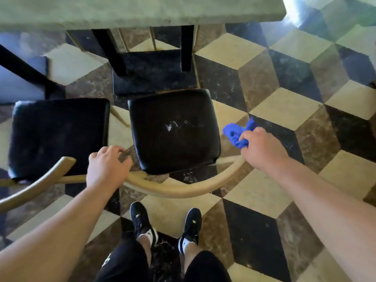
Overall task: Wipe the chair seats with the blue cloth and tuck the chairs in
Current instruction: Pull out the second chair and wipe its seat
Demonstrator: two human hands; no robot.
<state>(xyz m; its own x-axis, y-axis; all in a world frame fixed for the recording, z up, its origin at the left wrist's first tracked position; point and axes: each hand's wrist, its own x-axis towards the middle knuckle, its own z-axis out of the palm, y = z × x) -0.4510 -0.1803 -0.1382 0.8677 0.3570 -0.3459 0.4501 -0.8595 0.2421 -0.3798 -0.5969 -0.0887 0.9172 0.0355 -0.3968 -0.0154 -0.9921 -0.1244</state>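
Observation:
A chair with a black padded seat point(175, 131) and a curved pale wooden backrest point(183, 189) stands in front of me, pulled out from the table point(142, 13). The seat has a whitish scuff in its middle. My left hand point(106, 166) grips the left end of that backrest. My right hand point(262, 150) rests on the backrest's right end and holds the bunched blue cloth point(238, 132), which sticks out beyond the seat's right edge. A second chair with a black seat point(59, 137) and darker wooden backrest point(34, 187) stands close on the left.
The table's black legs point(186, 47) and black base plate point(154, 72) sit just beyond the chair's front edge. The floor is checkered in cream, brown and black tiles point(284, 110). My feet in black shoes point(142, 220) stand behind the chair.

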